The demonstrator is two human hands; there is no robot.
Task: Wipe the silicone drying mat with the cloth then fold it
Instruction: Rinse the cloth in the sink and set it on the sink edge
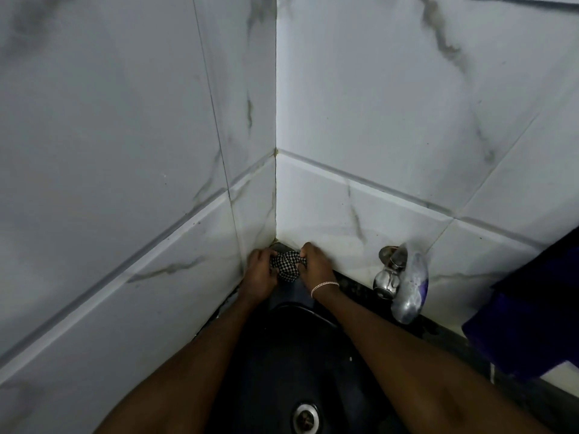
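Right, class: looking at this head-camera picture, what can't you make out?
Drying mat: not seen anywhere in the head view.
Cloth: bunched between the left hand and right hand, which hide its edges.
Tap: spout covered by a cloudy plastic bag.
Blue object: cut off by the right edge; unidentifiable.

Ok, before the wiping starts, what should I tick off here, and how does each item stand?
1. Grip on the cloth: ok, left hand and right hand both grip it, bunched, at the wall corner behind the sink.
2. View of the silicone drying mat: not ok, none seen.
3. Dampness of the cloth: cannot tell.
4. Flow from the tap: ok, no stream seen.
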